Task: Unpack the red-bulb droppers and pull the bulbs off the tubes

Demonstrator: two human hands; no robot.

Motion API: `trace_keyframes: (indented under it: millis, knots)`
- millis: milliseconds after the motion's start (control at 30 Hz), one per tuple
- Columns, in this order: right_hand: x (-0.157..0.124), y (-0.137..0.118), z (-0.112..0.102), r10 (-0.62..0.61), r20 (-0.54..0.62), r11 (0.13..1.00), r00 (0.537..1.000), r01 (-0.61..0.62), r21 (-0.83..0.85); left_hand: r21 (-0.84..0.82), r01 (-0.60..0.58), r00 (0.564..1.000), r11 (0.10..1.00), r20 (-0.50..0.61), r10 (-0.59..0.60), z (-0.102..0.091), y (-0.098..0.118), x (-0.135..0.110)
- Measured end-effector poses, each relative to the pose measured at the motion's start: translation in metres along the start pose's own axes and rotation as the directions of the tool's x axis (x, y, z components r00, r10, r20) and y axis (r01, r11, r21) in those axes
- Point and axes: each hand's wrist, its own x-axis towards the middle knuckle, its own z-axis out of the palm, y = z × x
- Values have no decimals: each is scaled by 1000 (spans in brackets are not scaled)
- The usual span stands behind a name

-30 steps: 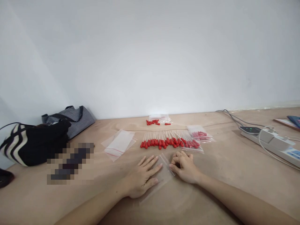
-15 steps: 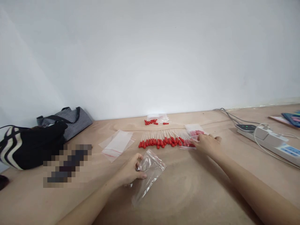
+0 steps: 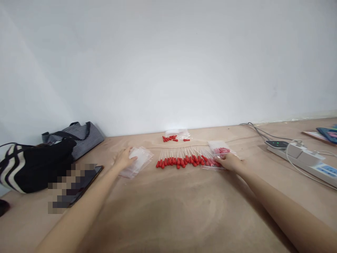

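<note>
My left hand [image 3: 124, 160] rests at the left edge of a small pile of clear zip bags [image 3: 140, 158], its thumb and fingers apart. At the right end of a row of droppers with red rubber bulbs [image 3: 179, 161], my right hand [image 3: 231, 162] has its fingertips closed on a clear zip bag [image 3: 216, 168] holding droppers. Part of that bag is hidden under the hand. The droppers lie side by side, bulbs towards me and pale tubes pointing to the wall. Just behind my right hand is another zip bag with red bulbs [image 3: 222, 150].
Several loose red bulbs [image 3: 168, 138] lie near the wall beside another clear bag [image 3: 177, 133]. A striped bag [image 3: 86, 138], a black bag [image 3: 47, 165] and a dark phone-like object [image 3: 88, 184] are at left. At right are a power strip [image 3: 310, 161] and cables.
My left hand has moved left and away from me to the bag pile. The clear bag it held is gone from the table's middle. My right hand has moved slightly on the dropper bag.
</note>
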Motion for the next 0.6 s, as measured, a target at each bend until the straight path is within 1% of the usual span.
trace_keyframes:
  millis: [33,67,100,133,167,200,233,267,300,367,400,500,600]
  knots:
    - [0,0,0,-6,-13,1000,1000,6,11,17,-26,999,1000,-42,27,6,6,-5]
    - [-1,-1,0,-10,-28,1000,1000,11,23,27,-80,995,996,-64,82,13,13,-13]
    - [-2,-3,-1,-13,-43,999,999,15,33,27,-140,988,990,-60,141,20,21,-22]
    - [-3,-4,-2,-15,-55,999,998,17,42,20,-232,972,972,-27,233,28,29,-32]
    - [-4,-6,-2,-16,-72,998,997,20,53,9,-383,924,924,17,383,35,37,-42]
    - [-4,-8,-3,-16,-99,998,995,22,64,-9,-488,871,873,47,488,41,45,-52]
    - [-5,-10,-4,-15,-136,997,991,26,75,-19,-537,841,843,72,537,47,52,-61]
    - [-6,-11,-5,-15,-183,996,983,30,83,-19,-539,837,842,103,538,53,57,-69]
    - [-7,-13,-6,-15,-235,996,972,36,87,-18,-525,843,851,128,523,58,62,-75]
    - [-9,-14,-7,-21,-327,995,945,51,83,-31,-477,864,878,163,475,66,68,-82]
    - [-9,-14,-8,-23,-356,996,934,54,76,-42,-457,874,889,165,457,69,69,-83]
    - [-8,-11,-9,-19,-411,996,912,52,70,-58,-415,900,908,117,419,77,70,-84]
    - [-6,-8,-11,-8,-464,994,886,59,94,-82,-384,917,920,82,390,79,69,-83]
